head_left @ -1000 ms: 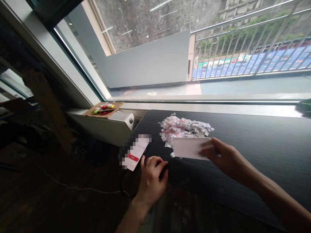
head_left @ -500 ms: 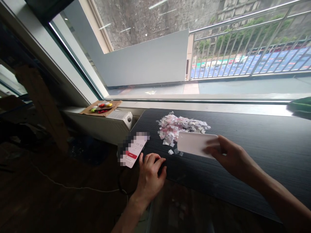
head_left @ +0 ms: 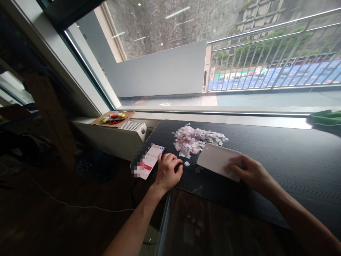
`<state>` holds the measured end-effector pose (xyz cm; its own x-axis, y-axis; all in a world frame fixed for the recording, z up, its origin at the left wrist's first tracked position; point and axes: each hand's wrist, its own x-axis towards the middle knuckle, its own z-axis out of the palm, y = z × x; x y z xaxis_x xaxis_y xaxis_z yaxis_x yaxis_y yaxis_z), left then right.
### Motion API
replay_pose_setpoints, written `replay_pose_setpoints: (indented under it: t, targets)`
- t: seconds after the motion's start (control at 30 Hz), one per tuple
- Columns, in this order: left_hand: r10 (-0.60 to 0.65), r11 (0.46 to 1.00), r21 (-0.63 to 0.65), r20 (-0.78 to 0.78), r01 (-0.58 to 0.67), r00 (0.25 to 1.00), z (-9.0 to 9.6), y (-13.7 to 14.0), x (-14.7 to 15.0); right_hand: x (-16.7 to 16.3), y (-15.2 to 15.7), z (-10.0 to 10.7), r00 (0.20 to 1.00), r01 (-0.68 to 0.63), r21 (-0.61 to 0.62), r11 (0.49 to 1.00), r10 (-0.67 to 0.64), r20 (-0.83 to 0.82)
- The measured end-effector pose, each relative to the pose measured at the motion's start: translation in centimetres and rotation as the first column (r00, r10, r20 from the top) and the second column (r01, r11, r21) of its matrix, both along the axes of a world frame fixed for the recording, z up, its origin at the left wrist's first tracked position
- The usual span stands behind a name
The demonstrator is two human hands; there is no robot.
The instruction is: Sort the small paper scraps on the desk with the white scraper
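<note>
My right hand [head_left: 246, 167] grips the right end of a flat white plastic scraper [head_left: 217, 158], thumb on its near face, and holds it tilted at the dark tabletop. Just beyond its left end lies a loose pile of small white and pinkish paper scraps [head_left: 190, 140]. One stray scrap [head_left: 187, 164] rests in front of the pile. With loosely bent, parted fingers, my left hand [head_left: 169, 172] is at the table's front left, nothing visible in it. A phone [head_left: 149, 161] with a lit timer screen lies beside its fingertips.
Below the table's front edge is a clear-walled container [head_left: 163, 222], with a few pale bits visible inside. A radiator [head_left: 134, 128] bearing cardboard with colourful small items [head_left: 114, 116] stands left. A green cloth [head_left: 326, 119] lies far right by the window; a cable [head_left: 80, 206] trails across the floor.
My left hand has moved up and slightly right, its fingers now over the phone's right edge. The scraper has turned, its right end lower and nearer me. The view has shifted slightly.
</note>
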<state>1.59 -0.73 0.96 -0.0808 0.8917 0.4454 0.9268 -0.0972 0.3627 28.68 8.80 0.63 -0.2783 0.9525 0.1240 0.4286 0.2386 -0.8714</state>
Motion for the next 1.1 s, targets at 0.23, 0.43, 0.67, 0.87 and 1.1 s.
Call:
replay_pose_setpoints:
  t: [0.23, 0.43, 0.67, 0.87, 1.1]
  targets:
    - [0.017, 0.999, 0.052, 0.001, -0.017, 1.0, -0.9, 0.0, -0.1, -1.0, -1.2, 0.4, 0.994, -0.094, -0.206, 0.974, 0.081, -0.072]
    - [-0.016, 0.996, 0.088, -0.089, 0.023, 0.996, -1.2, 0.0, -0.1, -1.5, -2.3, 1.9, 0.981, -0.168, -0.324, 0.931, 0.125, -0.15]
    - [-0.003, 0.996, 0.092, -0.08, 0.011, 0.997, -1.1, 0.1, -0.1, -2.0, -3.8, 1.1, 0.986, 0.069, -0.083, 0.994, -0.081, -0.144]
    - [0.008, 0.991, 0.135, -0.101, 0.006, 0.995, -1.2, 0.2, 0.0, -1.9, -4.4, 0.1, 0.996, 0.047, 0.078, 0.996, -0.041, -0.08]
    - [-0.039, 0.995, 0.082, -0.149, 0.052, 0.988, -1.0, 0.1, -0.1, -1.8, -4.7, 0.4, 0.983, -0.083, 0.028, 0.996, 0.087, -0.159]
